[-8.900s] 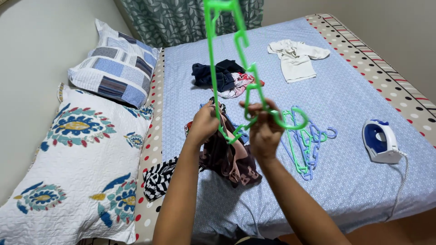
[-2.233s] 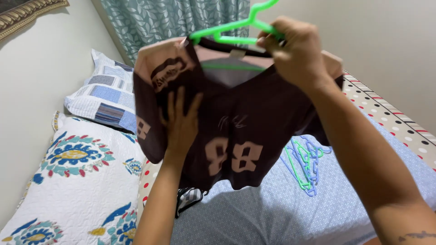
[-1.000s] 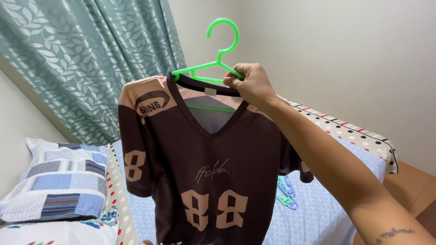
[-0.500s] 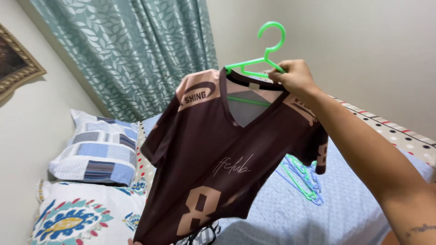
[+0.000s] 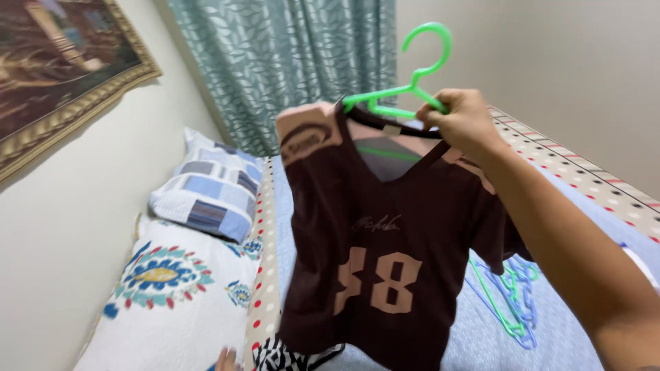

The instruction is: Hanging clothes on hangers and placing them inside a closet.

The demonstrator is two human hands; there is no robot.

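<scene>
My right hand [image 5: 462, 120] is raised in front of me and grips a bright green plastic hanger [image 5: 411, 81] just below its hook. A dark brown sports jersey [image 5: 385, 233] with peach shoulders and peach numerals hangs from the hanger, front side toward me, swinging a little. Only the fingertips of my left hand [image 5: 224, 358] show at the bottom edge, low beside the bed and holding nothing that I can see.
Under the jersey lies the bed with a light blue sheet [image 5: 481, 336]. Spare green and blue hangers [image 5: 512, 302] lie on it. Two pillows, one checked [image 5: 206, 196] and one floral [image 5: 175, 288], sit at the left. A teal curtain [image 5: 289, 62] and a framed picture [image 5: 62, 65] are behind.
My right hand has carried the hanger and jersey up and to the right. My left hand let go of the jersey and dropped to the bottom edge. My view swung left toward the wall.
</scene>
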